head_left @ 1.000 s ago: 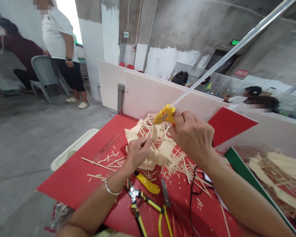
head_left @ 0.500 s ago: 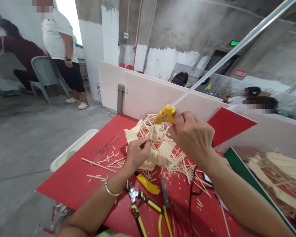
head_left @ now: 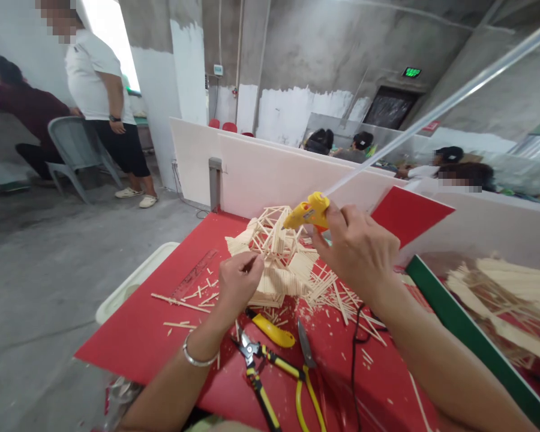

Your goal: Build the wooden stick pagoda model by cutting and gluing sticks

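My right hand (head_left: pixel 357 252) is closed round a yellow hot glue gun (head_left: pixel 306 213), its nozzle pointing left at the top of a model built of thin wooden sticks (head_left: pixel 276 252). A long clear glue stick (head_left: pixel 436 108) juts from the gun's back toward the upper right. My left hand (head_left: pixel 238 282) pinches a small wooden stick against the model's left side. A silver bracelet (head_left: pixel 193 359) sits on my left wrist. The model stands on a red table (head_left: pixel 162 324).
Yellow-handled snips (head_left: pixel 274 378), a yellow utility knife (head_left: pixel 272 331), a red ruler (head_left: pixel 193 275) and scattered sticks lie on the table. A black cord (head_left: pixel 354 354) runs down from the gun. White partition (head_left: pixel 270 174) behind; a second stick model (head_left: pixel 508 300) lies right. Two people stand and sit far left.
The view has shifted slightly, with both hands staying at the model. The glue gun has tilted a little and my left hand has moved slightly lower on the model's left side.
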`<state>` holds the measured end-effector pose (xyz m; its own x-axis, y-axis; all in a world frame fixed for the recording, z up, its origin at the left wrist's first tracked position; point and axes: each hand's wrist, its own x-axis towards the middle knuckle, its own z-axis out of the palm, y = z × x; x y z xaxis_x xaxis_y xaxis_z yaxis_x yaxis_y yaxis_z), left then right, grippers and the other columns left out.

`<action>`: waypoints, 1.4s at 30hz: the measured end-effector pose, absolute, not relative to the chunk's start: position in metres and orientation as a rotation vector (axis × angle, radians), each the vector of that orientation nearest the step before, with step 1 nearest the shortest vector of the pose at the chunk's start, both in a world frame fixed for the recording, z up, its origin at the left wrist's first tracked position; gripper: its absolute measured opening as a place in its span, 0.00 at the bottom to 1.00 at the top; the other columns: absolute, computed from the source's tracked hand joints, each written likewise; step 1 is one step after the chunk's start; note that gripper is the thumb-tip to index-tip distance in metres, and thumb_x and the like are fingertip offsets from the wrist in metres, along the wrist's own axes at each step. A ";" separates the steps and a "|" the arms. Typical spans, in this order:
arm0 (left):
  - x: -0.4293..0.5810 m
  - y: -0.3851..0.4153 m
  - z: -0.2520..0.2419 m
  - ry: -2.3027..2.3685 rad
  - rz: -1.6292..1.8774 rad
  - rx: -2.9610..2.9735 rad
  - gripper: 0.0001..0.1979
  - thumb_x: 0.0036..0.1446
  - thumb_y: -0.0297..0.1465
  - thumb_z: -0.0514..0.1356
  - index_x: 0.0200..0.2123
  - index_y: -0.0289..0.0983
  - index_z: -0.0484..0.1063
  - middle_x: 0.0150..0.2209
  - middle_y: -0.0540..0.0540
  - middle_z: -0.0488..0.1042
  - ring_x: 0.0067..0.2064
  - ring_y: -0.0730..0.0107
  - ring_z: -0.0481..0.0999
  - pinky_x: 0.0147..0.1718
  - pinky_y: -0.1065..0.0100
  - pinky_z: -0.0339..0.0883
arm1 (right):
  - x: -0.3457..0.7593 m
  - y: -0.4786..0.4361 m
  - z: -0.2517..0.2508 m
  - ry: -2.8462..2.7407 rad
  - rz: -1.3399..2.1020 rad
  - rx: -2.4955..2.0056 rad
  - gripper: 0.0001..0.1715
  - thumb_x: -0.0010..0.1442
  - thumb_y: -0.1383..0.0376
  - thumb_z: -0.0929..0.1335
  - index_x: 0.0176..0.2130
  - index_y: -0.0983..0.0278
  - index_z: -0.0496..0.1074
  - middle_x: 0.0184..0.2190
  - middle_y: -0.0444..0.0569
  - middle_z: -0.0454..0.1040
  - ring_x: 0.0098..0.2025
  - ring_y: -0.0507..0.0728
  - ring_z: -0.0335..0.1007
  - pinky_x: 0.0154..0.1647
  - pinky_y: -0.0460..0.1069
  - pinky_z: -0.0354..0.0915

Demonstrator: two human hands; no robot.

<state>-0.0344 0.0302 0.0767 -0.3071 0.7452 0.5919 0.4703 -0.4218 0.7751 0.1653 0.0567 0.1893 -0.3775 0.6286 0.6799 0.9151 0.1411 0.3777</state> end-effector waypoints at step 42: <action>0.010 -0.026 -0.039 1.251 1.217 2.027 0.10 0.61 0.31 0.59 0.42 0.38 0.78 0.41 0.43 0.82 0.41 0.65 0.80 0.42 0.67 0.71 | 0.279 -0.051 -0.040 -1.692 0.263 -2.563 0.22 0.62 0.61 0.63 0.54 0.63 0.69 0.51 0.57 0.73 0.50 0.59 0.71 0.41 0.48 0.60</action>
<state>0.0100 -0.0256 -0.0392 0.1942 0.8757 0.4420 0.4661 -0.4788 0.7439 0.2791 -0.0509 -0.0397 0.3834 0.9171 -0.1090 0.9070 -0.3962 -0.1430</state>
